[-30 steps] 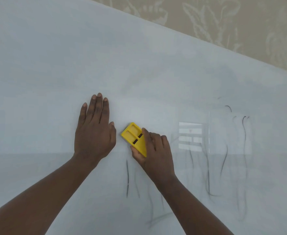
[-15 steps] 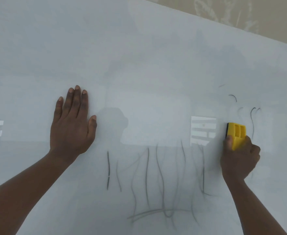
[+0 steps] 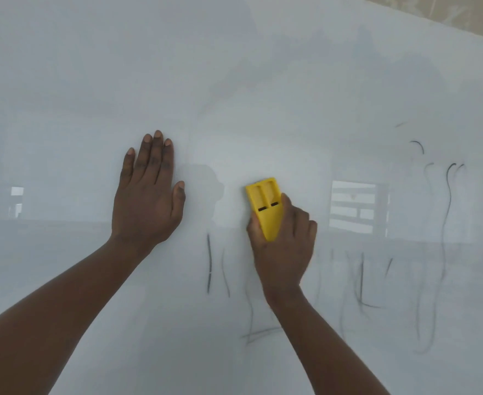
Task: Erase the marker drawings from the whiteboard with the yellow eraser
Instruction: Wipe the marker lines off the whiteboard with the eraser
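Both forearms are bare from the lower edge of the view up to the wrists, with no sleeve, cuff, watch or band showing on either. The left hand (image 3: 149, 195) is bare too: no glove, no ring, and short, plain nails on the four fingers and the thumb. The right hand (image 3: 284, 246) is likewise ungloved and ringless, its knuckles slightly blurred.

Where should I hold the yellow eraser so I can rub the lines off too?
Hold the yellow eraser by its narrow near end, coming from below, as the right hand does. That end tapers to fit a palm, and the grip leaves the wide, ridged top free. The left hand lies flat on the whiteboard.
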`<state>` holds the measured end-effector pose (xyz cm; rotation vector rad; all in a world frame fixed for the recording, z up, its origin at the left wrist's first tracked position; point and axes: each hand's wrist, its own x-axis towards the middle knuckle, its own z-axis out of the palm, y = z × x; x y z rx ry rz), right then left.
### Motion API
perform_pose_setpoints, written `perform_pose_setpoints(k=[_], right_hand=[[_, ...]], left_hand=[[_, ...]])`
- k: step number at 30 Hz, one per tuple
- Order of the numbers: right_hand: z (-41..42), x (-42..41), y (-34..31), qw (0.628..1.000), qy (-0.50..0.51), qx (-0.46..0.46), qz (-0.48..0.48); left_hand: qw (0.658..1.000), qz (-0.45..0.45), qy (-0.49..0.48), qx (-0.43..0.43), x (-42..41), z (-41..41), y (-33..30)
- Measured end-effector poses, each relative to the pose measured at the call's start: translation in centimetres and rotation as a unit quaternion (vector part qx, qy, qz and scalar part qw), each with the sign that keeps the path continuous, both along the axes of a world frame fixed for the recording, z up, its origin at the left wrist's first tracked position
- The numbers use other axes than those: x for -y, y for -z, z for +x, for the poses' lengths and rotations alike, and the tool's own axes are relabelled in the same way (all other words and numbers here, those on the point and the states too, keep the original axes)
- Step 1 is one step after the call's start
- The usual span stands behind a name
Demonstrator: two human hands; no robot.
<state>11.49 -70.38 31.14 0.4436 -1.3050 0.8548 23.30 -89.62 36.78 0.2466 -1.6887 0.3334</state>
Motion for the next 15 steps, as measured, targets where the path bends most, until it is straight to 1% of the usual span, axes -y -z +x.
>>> perform_pose_setpoints(k=[3,7,11,13,15], right_hand=[[3.2,3.9,2.8,0.998,-0.012,-0.025,0.061],[5.6,6.1,8.8,0.992,-0.005,-0.007,0.128],[5.4,4.6,14.6,0.978,0.025,-0.019,0.206],[4.4,2.8,15.8,0.974,0.042,-0.018,0.221],[2.9,0.5,16.5,0.975,0.056,-0.003,0.216]], left_hand=[[1.000,0.001,0.006,0.003,0.0,0.1,0.3],[1.000,0.014,0.021,0.000,-0.4,0.2,0.4],[1.000,0.018,0.024,0.011,-1.2,-0.1,1.8],[0.999,0.012,0.020,0.024,-1.8,-0.4,2.9],[0.999,0.012,0.017,0.031,-2.2,-0.6,3.7]])
